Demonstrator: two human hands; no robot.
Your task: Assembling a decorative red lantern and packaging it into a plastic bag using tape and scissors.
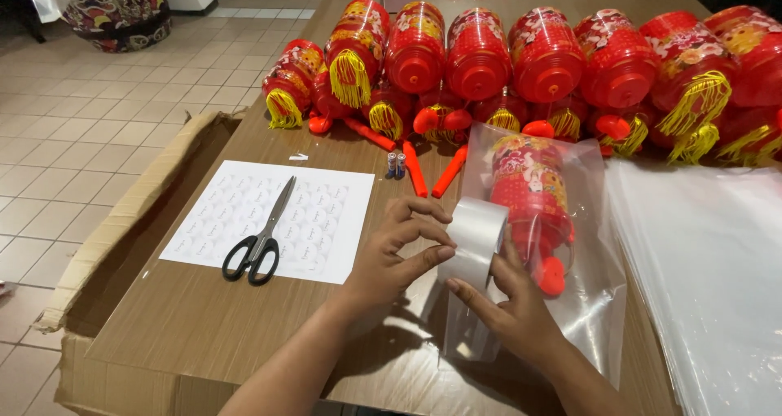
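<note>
Both of my hands are on a roll of clear tape [475,238] held just above the wooden table [204,318]. My left hand [399,257] pinches the roll's left side with fingertips on its edge. From below and behind, my right hand [509,306] supports the roll. Under and behind the roll lies a clear plastic bag [590,302] with a red lantern [529,200] inside it, lying lengthwise.
A white sticker sheet [326,220] with black-handled scissors [261,237] on it lies to the left. Two small batteries [395,165] and orange sticks [448,171] sit beyond. Several red lanterns with yellow tassels [481,57] line the far side. Clear bags [709,261] are stacked right. A cardboard box [122,212] stands left.
</note>
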